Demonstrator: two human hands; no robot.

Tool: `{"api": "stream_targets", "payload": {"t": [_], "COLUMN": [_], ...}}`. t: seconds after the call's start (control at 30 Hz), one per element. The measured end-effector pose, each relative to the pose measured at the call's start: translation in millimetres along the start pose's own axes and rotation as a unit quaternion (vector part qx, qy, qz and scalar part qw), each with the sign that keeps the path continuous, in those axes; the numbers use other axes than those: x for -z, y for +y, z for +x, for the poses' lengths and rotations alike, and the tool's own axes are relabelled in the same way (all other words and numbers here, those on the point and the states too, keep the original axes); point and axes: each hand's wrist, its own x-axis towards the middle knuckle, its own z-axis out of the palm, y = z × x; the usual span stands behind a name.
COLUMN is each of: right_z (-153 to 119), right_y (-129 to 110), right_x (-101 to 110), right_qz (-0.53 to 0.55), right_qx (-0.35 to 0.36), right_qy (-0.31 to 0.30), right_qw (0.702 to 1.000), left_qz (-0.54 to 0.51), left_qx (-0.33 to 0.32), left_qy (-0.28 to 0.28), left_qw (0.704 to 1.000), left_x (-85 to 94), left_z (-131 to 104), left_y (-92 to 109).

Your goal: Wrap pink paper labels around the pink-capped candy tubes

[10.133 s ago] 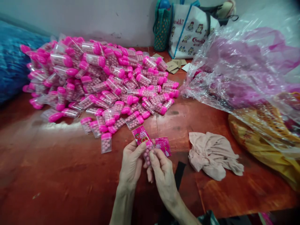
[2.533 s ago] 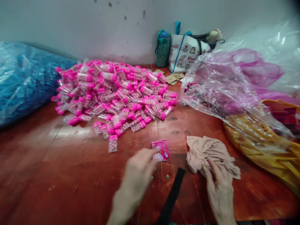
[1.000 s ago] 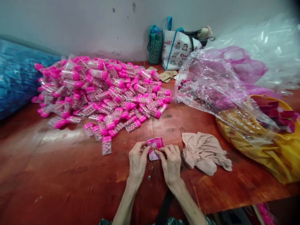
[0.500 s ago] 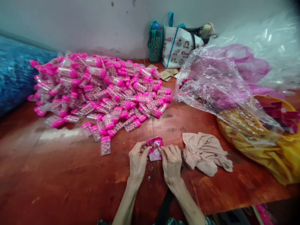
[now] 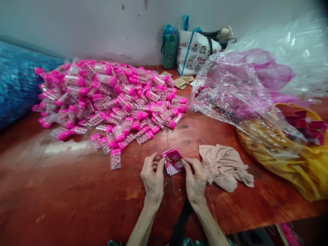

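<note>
Watching from afar, I see a worn, glossy red-brown bench (image 5: 77, 194) carrying a heap of clear plastic tubes (image 5: 123, 103) with rounded pink caps (image 5: 115, 151) and round pale-pink beads (image 5: 116, 160). Soft and crumpled, a beige cloth (image 5: 224, 165) lies at right. The left hand (image 5: 154, 176) and right hand (image 5: 196, 177) have their fingers pinching opposite edges of a small, slightly fanned stack of printed cards (image 5: 174, 164) in front of the heap: flat, rectangular, magenta, paler below.
</note>
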Motion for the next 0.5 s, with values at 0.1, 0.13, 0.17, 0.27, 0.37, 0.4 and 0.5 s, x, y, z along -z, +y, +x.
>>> {"api": "stream_targets", "payload": {"t": [0.1,0.13,0.17,0.27,0.37,0.4,0.5], "right_z": [-0.1,-0.3,-0.6,-2.1,-3.6,-3.6,-2.4], "right_y": [-3.1,-3.6,-3.7,-2.3,-0.8,-0.8,-2.2], "right_x": [1.4,1.3,0.8,-1.7,-3.8,-3.9,-3.2], "right_qz": [0.006,0.007,0.007,0.005,0.001,0.000,-0.006], "right_qx": [-0.012,-0.016,-0.020,-0.029,-0.030,-0.028,-0.018], "right_qy": [-0.014,-0.019,-0.023,-0.025,-0.018,-0.016,-0.009], "right_qw": [1.000,1.000,1.000,0.999,0.999,0.999,1.000], "left_qz": [-0.008,-0.023,-0.048,-0.130,-0.157,-0.155,-0.161], "left_qx": [-0.035,-0.027,-0.005,0.088,0.126,0.127,0.130], "left_qy": [-0.013,-0.038,-0.070,-0.137,-0.124,-0.118,-0.110], "left_qw": [0.999,0.999,0.996,0.978,0.972,0.973,0.972], "left_x": [4.3,5.1,5.4,4.4,1.8,0.7,-2.8], "left_z": [2.9,4.5,6.1,9.4,9.3,8.8,7.2], "left_y": [6.1,7.2,7.6,5.2,1.0,-0.1,-1.5]}}
